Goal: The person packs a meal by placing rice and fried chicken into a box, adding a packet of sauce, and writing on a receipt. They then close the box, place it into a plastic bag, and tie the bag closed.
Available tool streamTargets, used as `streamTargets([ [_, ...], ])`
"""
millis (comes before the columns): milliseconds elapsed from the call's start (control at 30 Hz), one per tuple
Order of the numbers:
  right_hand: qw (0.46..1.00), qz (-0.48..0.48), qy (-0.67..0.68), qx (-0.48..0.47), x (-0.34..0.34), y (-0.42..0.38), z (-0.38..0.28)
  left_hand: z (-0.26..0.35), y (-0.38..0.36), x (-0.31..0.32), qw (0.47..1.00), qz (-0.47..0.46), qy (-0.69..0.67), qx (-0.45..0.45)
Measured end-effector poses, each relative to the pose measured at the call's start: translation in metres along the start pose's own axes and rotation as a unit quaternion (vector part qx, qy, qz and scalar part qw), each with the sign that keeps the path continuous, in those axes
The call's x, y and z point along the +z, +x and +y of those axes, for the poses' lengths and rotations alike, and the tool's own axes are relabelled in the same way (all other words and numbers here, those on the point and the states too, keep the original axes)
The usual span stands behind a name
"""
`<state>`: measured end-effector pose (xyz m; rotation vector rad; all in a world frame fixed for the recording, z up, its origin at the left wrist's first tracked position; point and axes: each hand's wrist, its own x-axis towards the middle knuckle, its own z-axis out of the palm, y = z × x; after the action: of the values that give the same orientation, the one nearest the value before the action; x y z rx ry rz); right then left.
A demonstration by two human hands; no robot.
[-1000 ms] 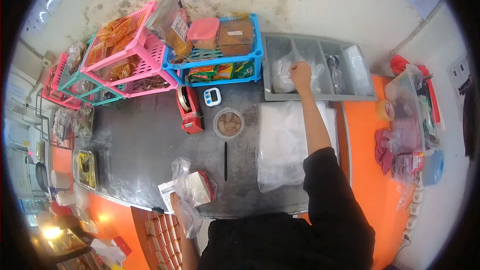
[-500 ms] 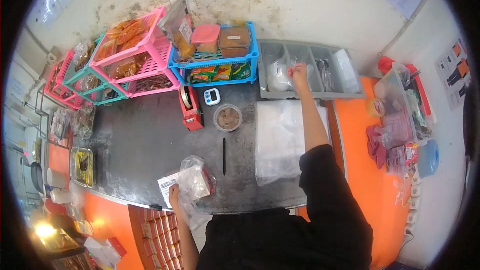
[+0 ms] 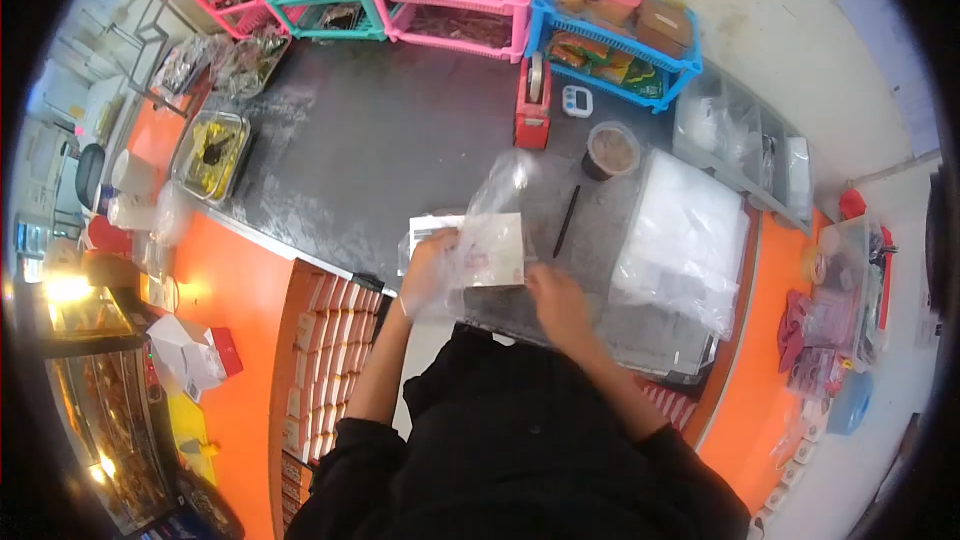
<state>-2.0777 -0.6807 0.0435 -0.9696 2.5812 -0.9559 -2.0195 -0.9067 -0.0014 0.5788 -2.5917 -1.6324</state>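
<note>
both hands are closed on a clear plastic bag (image 3: 495, 240) with a white box inside, left hand (image 3: 428, 272) at its left edge, right hand (image 3: 556, 302) at its lower right, over the grey surface (image 3: 380, 140) near a black pen (image 3: 567, 221).

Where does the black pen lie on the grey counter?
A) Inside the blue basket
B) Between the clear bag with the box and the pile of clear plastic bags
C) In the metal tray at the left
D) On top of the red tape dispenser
B: the black pen lies flat on the counter, with the bagged box to its left and the pile of plastic bags to its right.
</note>
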Motion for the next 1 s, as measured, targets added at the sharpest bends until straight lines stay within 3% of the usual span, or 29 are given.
streamTargets([
  [33,1.000,-0.006,-0.003,0.003,0.010,0.005,-0.014,0.009,0.007,-0.009,0.988,-0.054,0.136,-0.053],
  [67,0.999,0.001,-0.046,-0.016,0.017,0.016,-0.027,0.007,0.018,-0.016,0.988,-0.058,0.132,-0.057],
  [133,0.996,0.002,-0.087,-0.031,0.031,0.031,-0.041,0.000,0.036,-0.031,0.931,-0.153,0.289,0.164],
  [200,0.990,0.092,-0.056,-0.092,0.044,0.044,-0.045,-0.002,0.045,-0.038,0.953,-0.164,0.204,0.156],
  [333,0.992,0.113,-0.042,-0.033,0.065,0.048,-0.052,0.019,0.041,-0.038,0.973,-0.196,0.011,0.119],
  [367,0.993,0.116,-0.021,0.031,0.070,0.047,-0.051,0.028,0.028,-0.033,0.982,-0.170,0.030,0.081],
  [400,0.988,0.118,0.001,0.095,0.076,0.046,-0.051,0.028,0.015,-0.023,0.990,-0.102,0.011,0.102],
  [433,0.989,0.116,0.003,0.094,0.082,0.044,-0.052,0.028,0.003,-0.013,0.992,-0.033,-0.007,0.121],
  [467,0.981,0.173,-0.034,0.074,0.088,0.040,-0.054,0.028,-0.006,-0.003,0.992,-0.033,-0.005,0.118],
  [500,0.969,0.230,-0.070,0.055,0.095,0.038,-0.055,0.029,-0.014,0.007,0.980,0.089,0.002,0.176],
  [533,0.970,0.227,-0.068,0.057,0.106,0.038,-0.051,0.028,-0.020,0.016,0.951,0.207,0.010,0.231],
  [600,0.951,0.304,-0.059,0.030,0.119,0.042,-0.048,0.024,-0.027,0.034,0.952,0.236,0.091,0.174],
  [633,0.951,0.301,-0.059,0.029,0.118,0.041,-0.050,0.020,-0.028,0.040,0.943,0.261,0.171,0.119],
  [667,0.960,0.270,-0.065,0.048,0.116,0.039,-0.053,0.014,-0.026,0.043,0.943,0.260,0.171,0.118],
  [700,0.966,0.239,-0.072,0.068,0.112,0.038,-0.058,0.009,-0.024,0.045,0.968,0.238,-0.062,0.044],
  [733,0.965,0.240,-0.073,0.071,0.121,0.037,-0.050,0.013,-0.021,0.044,0.934,0.202,-0.292,-0.033],
  [767,0.956,0.288,-0.009,0.047,0.135,0.036,-0.038,0.016,-0.022,0.040,0.935,0.199,-0.293,-0.033],
  [833,0.940,0.337,0.054,0.024,0.124,0.036,-0.042,0.040,-0.026,0.016,0.977,0.175,-0.084,0.086],
  [900,0.984,0.102,-0.120,0.084,0.078,0.032,-0.062,0.034,-0.023,0.013,0.986,0.152,-0.053,0.037],
  [933,0.984,0.102,-0.120,0.087,0.066,0.033,-0.064,0.036,-0.022,0.012,0.991,0.133,-0.022,-0.012],
  [967,0.988,0.108,0.001,0.109,0.056,0.037,-0.063,0.039,-0.021,0.013,0.985,0.165,-0.037,0.044],
  [1000,0.978,0.113,0.122,0.129,0.051,0.042,-0.061,0.037,-0.020,0.014,0.985,0.161,-0.035,0.046],
])
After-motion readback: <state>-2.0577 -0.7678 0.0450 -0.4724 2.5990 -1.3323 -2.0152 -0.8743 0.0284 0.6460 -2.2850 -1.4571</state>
